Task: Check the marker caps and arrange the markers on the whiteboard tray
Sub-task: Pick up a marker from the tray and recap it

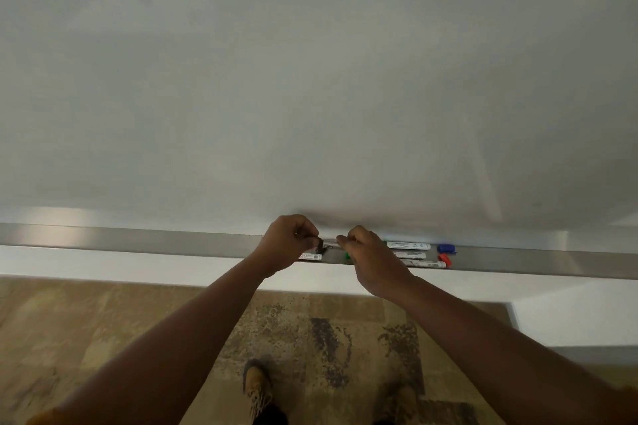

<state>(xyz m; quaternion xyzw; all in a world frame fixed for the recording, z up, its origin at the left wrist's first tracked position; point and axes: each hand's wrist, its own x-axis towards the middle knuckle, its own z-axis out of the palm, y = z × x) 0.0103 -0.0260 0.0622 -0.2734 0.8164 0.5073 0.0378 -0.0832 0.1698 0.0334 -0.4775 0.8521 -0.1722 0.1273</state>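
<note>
Looks mid-check: a black-capped marker [328, 245] is pinched between the left hand [288, 243], on the cap end, and the right hand [371, 252], on the barrel. Three white markers [409, 246] are already lined up on the tray [155, 243], but a loose blue cap [446, 248] is yet to be fitted.

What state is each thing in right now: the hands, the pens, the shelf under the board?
Left hand: pinching the black cap end of a marker.
Right hand: gripping the same marker's barrel.
Black-capped marker: held between both hands, above the tray.
Green marker: lying on the tray.
Blue cap: on the tray; marker attachment unclear.
Red-capped marker: lying capped at the front edge.
Tray: level, holding markers.
</note>
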